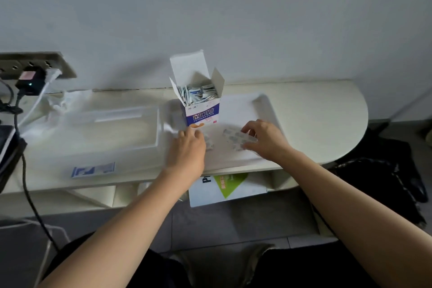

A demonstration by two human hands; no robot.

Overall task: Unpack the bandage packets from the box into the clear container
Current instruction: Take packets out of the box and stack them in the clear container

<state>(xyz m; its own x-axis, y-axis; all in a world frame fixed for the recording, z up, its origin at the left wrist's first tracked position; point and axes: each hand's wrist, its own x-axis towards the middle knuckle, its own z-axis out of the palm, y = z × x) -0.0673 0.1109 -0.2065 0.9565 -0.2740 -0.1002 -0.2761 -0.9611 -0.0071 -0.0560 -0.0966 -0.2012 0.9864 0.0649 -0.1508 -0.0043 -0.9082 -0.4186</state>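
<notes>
The open white-and-blue bandage box (203,113) stands upright at the back of the white tray (264,106), with several bandage packets (198,93) inside it. My right hand (266,140) grips a row of loose bandage packets (237,139) low over the tray, thumb below and fingers above. My left hand (188,149) is blurred just in front of the box, fingers curled, and pinches a few small packets (209,144) at its thumb side. The clear container (112,133) sits to the left of the tray, and I see nothing inside it.
A wall socket strip with plugs and cables (30,82) is at the far left. Crumpled white wrapping (60,100) lies behind the container. The table's rounded end (350,124) is on the right. A white and green packet (224,187) sits on the shelf below.
</notes>
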